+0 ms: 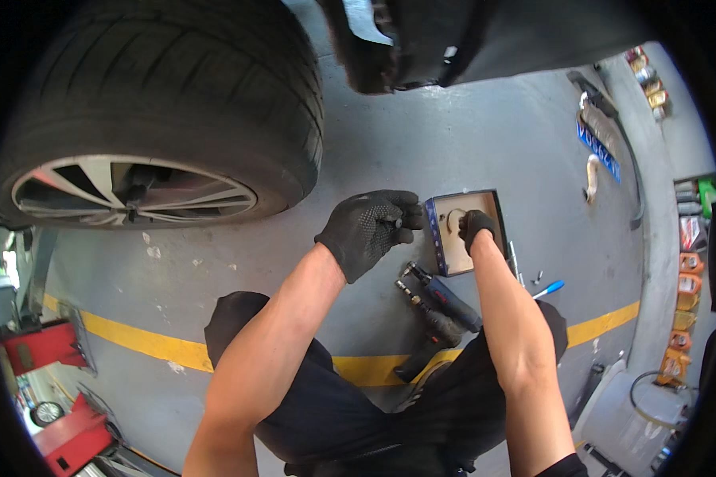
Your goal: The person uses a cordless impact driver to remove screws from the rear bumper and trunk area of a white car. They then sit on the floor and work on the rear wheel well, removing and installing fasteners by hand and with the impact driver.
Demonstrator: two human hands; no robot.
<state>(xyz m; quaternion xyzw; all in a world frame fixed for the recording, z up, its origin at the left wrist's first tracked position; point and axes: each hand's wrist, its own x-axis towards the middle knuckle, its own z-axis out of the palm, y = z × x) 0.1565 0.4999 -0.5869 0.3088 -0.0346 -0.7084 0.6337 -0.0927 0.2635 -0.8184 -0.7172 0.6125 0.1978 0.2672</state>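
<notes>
My left hand [366, 232], in a black dotted glove, is raised left of an open box [433, 238], fingers curled around a small dark piece [397, 224] that is hard to identify. My right hand [476, 225], also gloved, reaches into the box with bent fingers beside a thin ring-shaped item [453, 216]; what it grips is hidden. Below the box lie a cordless power tool [445, 296] and a second tool [426, 313] with a dark grip. A long silver tool [514, 261], small metal pieces [538, 277] and a blue-handled tool [552, 288] lie to the right.
A car wheel [274, 135] fills the upper left, under a dark body panel [517, 40]. A license plate [601, 155] and pipe [591, 179] lie at right, near a raised edge with several containers [689, 288]. Red equipment [44, 347] stands at left; a metal tank [624, 421] lower right.
</notes>
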